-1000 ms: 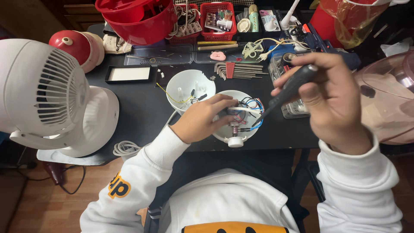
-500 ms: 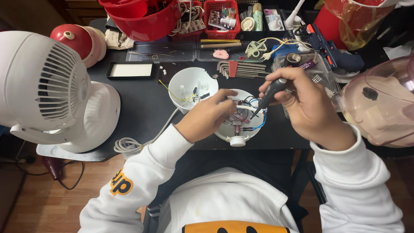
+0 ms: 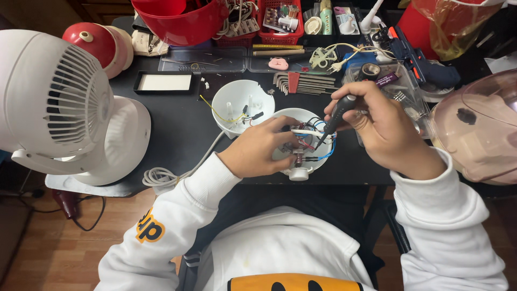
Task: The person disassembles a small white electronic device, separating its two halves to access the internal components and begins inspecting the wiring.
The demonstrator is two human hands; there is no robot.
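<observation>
White plastic forms the round housing that lies open on the dark desk, near its front edge, with red, blue and black wires showing inside. The left hand rests over the housing's left side, its fingers curled onto the wiring and the rim, steadying it. The right hand is clenched around a black-handled screwdriver, held like a pen and tilted, its tip down among the wires at the housing's right side.

Just behind the housing sits a second white shell, bowl-like and open upward, with a yellow wire running into it. A white cord leads from it to a coil at the desk's front edge. To the left stands a white fan on its round base. A set of hex keys lies behind the housing, beside a small black tray further left. A red bowl and red baskets of small parts line the back of the desk. At the right edge a pinkish translucent cover sits close to the right wrist. Both sleeves are white.
</observation>
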